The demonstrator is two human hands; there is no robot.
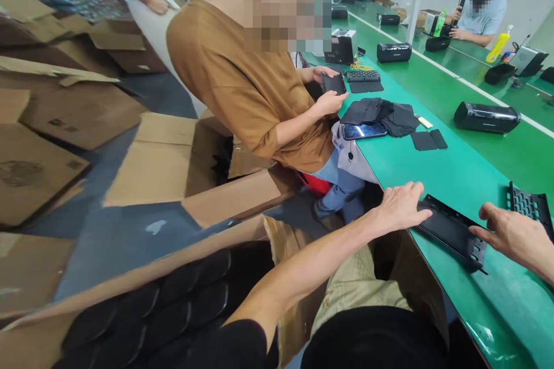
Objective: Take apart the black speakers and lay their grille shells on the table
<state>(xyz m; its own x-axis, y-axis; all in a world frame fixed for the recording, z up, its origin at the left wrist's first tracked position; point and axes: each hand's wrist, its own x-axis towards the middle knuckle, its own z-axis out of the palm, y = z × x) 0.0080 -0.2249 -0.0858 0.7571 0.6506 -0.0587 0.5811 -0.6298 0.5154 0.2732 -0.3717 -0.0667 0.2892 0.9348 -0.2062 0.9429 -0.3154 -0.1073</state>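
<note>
A long black speaker shell (445,229), slotted at its right end, rests on the green bench by the front edge. A dark sheet seems to lie in its hollow. My left hand (400,207) is closed at the shell's left end, the thumb along its near side and some fingers hidden. Over the right end is my right hand (515,236), thumb and index finger apart, the thumb tip at the inner surface. Whether it presses there I cannot tell. Beyond that hand stands a second black grille piece (530,204) with rows of slots.
A person in a brown shirt (242,86) sits close on the left, holding a black panel (333,84). Black cloth pieces (385,112) and a phone (366,131) lie on the bench (402,167). A finished-looking speaker (487,117) stands farther back. An open carton (285,253) of black parts is beside my legs.
</note>
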